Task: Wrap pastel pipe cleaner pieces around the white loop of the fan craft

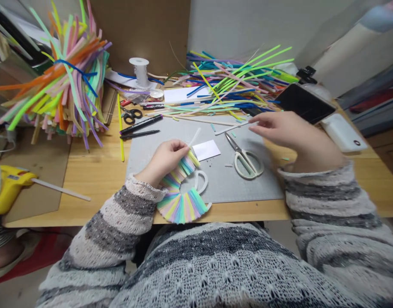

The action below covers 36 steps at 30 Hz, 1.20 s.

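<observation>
My left hand (171, 157) is closed on the upper end of a curved pastel striped piece (183, 207) made of pipe cleaners, which bends over the front edge of the grey mat (145, 149). White loops stick out from its inner side and ends. My right hand (273, 128) has its thumb and fingers pinched at the right end of a white pipe cleaner (231, 128) above the back of the mat. Between the hands lie a small white card (206, 150) and open scissors with pale green handles (248, 164). Small cut bits are scattered around them.
A big bundle of coloured pipe cleaners (68, 81) stands at back left, a loose pile (241, 81) behind the mat. Black scissors (131, 115), markers (141, 125) and a white spool (140, 70) lie back left. A yellow glue gun (10, 186) is far left, a dark tablet (304, 102) back right.
</observation>
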### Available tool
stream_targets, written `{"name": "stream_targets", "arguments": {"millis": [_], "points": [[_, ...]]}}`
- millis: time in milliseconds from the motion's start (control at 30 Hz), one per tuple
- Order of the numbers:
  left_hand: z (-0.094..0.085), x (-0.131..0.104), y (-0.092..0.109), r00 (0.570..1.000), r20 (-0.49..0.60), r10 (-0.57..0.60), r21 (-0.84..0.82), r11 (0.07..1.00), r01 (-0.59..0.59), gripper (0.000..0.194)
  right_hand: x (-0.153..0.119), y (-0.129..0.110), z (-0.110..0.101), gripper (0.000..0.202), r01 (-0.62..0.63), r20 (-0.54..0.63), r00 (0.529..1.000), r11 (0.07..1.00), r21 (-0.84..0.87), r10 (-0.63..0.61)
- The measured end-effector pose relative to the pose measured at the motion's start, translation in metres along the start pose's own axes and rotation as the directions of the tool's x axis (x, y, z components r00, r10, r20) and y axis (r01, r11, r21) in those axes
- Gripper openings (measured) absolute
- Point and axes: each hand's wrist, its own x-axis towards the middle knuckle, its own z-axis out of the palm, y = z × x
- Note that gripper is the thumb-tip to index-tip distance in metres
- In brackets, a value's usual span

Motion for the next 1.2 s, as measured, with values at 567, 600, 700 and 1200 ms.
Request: {"name": "stream_targets", "arguments": {"millis": [567,600,700,1200], "points": [[-0.001,0.004,-0.001,0.997,-0.031,-0.072,-0.094,0.993,0.069,0.019,0.144,-0.039,0.059,0.025,0.615,-0.156,0.776,0.788,-0.033,-0.612],[-0.001,0.005,-0.002,0.997,-0.033,-0.071,-0.126,0.99,0.067,0.018,0.146,-0.045,0.063,0.025,0.624,-0.145,0.767,0.779,-0.057,-0.625],[-0.003,0.008,-0.005,0.997,-0.022,-0.078,-0.218,0.973,0.071,0.016,0.148,-0.06,0.072,0.022,0.62,-0.092,0.769,0.773,-0.136,-0.633],[-0.014,0.004,0.009,0.964,0.081,-0.252,-0.374,0.889,0.264,0.011,0.144,-0.057,0.081,0.019,0.536,-0.051,0.838,0.836,-0.12,-0.544]]}}
